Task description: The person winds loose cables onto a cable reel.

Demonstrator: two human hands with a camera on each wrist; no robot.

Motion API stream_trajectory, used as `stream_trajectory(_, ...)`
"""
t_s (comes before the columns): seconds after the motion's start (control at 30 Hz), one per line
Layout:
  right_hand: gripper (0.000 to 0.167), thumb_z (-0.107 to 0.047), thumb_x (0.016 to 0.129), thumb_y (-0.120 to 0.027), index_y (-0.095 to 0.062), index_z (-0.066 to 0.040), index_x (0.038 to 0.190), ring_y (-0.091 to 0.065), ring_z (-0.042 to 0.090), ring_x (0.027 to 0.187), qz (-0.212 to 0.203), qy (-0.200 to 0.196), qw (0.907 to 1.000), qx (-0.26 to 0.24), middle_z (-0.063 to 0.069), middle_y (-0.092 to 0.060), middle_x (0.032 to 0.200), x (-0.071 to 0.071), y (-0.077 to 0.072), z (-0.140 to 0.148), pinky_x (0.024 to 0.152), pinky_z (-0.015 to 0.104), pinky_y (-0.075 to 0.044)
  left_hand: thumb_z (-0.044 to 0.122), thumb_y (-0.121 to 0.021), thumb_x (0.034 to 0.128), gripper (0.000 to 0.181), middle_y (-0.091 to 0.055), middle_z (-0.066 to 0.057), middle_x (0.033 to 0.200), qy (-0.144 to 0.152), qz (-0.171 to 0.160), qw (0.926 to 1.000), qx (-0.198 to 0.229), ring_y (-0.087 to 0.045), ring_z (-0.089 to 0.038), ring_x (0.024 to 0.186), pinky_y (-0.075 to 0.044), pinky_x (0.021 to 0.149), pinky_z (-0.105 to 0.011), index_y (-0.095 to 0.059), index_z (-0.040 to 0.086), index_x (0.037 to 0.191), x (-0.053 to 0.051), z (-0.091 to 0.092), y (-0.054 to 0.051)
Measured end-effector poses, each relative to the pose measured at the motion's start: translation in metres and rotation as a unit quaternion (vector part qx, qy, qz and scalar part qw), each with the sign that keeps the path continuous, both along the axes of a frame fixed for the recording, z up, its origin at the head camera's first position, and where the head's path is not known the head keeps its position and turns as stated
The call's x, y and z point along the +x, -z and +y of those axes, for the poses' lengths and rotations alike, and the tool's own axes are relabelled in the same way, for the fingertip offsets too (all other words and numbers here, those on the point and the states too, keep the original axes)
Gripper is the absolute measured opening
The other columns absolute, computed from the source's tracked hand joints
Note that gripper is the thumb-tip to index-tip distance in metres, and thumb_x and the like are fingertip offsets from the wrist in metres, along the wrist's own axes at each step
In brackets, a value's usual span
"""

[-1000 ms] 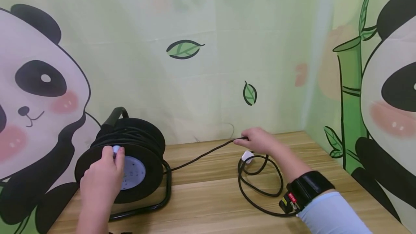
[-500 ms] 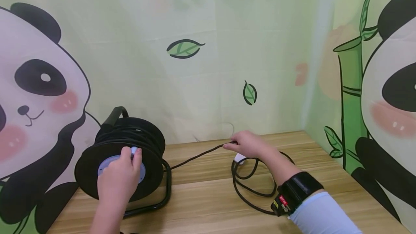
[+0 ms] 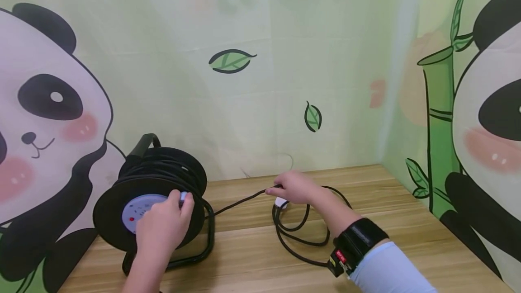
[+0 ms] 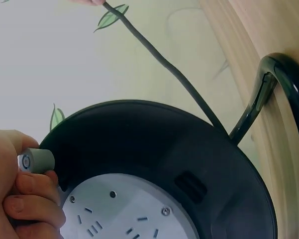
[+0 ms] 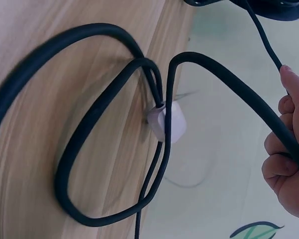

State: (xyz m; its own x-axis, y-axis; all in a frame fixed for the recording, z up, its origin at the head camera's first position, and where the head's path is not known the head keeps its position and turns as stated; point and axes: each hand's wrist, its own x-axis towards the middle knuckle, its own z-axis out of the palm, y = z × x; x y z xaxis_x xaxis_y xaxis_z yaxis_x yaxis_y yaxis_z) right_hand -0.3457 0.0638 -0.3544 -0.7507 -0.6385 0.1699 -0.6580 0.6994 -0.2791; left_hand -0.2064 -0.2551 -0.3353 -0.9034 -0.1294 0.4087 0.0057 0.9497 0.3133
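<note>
A black cable reel [image 3: 107, 214] with a pale socket panel [image 3: 138, 209] stands at the left in the head view. My left hand [image 3: 163, 227] holds the light blue knob [image 3: 184, 196] near the right side of the reel's face. In the left wrist view, thumb and fingers close round that knob [image 4: 42, 160]. My right hand [image 3: 297, 187] grips the black cable [image 3: 244, 199], which runs slightly slack down to the reel. Behind this hand the cable drops into loose loops [image 3: 281, 234]. A white plug [image 5: 175, 122] lies among the loops, partly covered by cable in the right wrist view.
Everything rests on a wooden table [image 3: 244, 257]. The reel's black tube stand [image 3: 209, 238] reaches out to its right, and a carrying handle [image 3: 142, 144] rises on top. A panda-printed cloth [image 3: 260, 80] hangs close behind the table.
My left hand has carried the knob rightward across the reel's face, and the socket panel has turned. My right hand has moved left and slightly down with the cable; loops and plug slid left too.
</note>
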Motion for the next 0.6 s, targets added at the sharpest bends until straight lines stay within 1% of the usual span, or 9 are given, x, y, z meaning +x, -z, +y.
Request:
stream_trajectory(0.2, 0.047, -0.046, 0.102, -0.059, -0.047, -0.019, 0.066, -0.038, 0.008, 0.052, 0.001, 0.0, 1.0, 0.004, -0.009, -0.04, 0.059, 0.003, 0.006, -0.013, 0.054, 0.027, -0.035, 0.046, -0.04, 0.1048, 0.051, -0.07, -0.019, 0.092, 0.001, -0.028, 0.9996, 0.0, -0.058, -0.03, 0.063, -0.044, 0.051, -0.047, -0.067, 0.005, 0.116, -0.004, 0.005, 0.004)
stream_trajectory(0.33, 0.047, -0.048, 0.102, -0.057, -0.047, -0.02, 0.066, -0.04, 0.007, 0.053, 0.009, -0.006, 0.9999, 0.013, -0.01, -0.041, 0.059, 0.004, 0.01, -0.024, 0.054, 0.027, -0.036, 0.045, -0.042, 0.1028, 0.05, -0.068, -0.014, 0.09, 0.0, -0.055, 0.9985, -0.001, -0.057, -0.029, 0.065, -0.045, 0.053, -0.047, -0.069, 0.005, 0.115, -0.007, 0.008, 0.007)
stream_trajectory(0.47, 0.047, -0.047, 0.103, -0.056, -0.047, -0.02, 0.065, -0.04, 0.008, 0.053, 0.011, -0.015, 0.9996, 0.021, -0.009, -0.042, 0.059, 0.005, 0.012, -0.035, 0.054, 0.027, -0.036, 0.045, -0.043, 0.1008, 0.044, -0.061, -0.008, 0.076, 0.004, -0.079, 0.9969, 0.0, -0.054, -0.028, 0.065, -0.042, 0.054, -0.045, -0.068, 0.009, 0.09, -0.01, 0.01, 0.01)
stream_trajectory(0.53, 0.047, -0.047, 0.103, -0.056, -0.048, -0.02, 0.066, -0.04, 0.008, 0.053, 0.008, -0.017, 0.9995, 0.023, -0.008, -0.042, 0.059, 0.007, 0.013, -0.041, 0.054, 0.027, -0.035, 0.043, -0.044, 0.0997, 0.042, -0.056, -0.005, 0.07, 0.007, -0.09, 0.9959, 0.002, -0.052, -0.027, 0.064, -0.04, 0.053, -0.043, -0.062, 0.012, 0.077, -0.01, 0.01, 0.011)
stream_trajectory(0.6, 0.046, -0.047, 0.103, -0.056, -0.048, -0.02, 0.066, -0.04, 0.008, 0.054, 0.007, -0.018, 0.9995, 0.026, -0.008, -0.042, 0.06, 0.007, 0.013, -0.047, 0.054, 0.027, -0.035, 0.042, -0.045, 0.0987, 0.042, -0.053, -0.005, 0.067, 0.01, -0.103, 0.9946, 0.006, -0.052, -0.026, 0.062, -0.039, 0.052, -0.042, -0.056, 0.014, 0.07, -0.011, 0.01, 0.013)
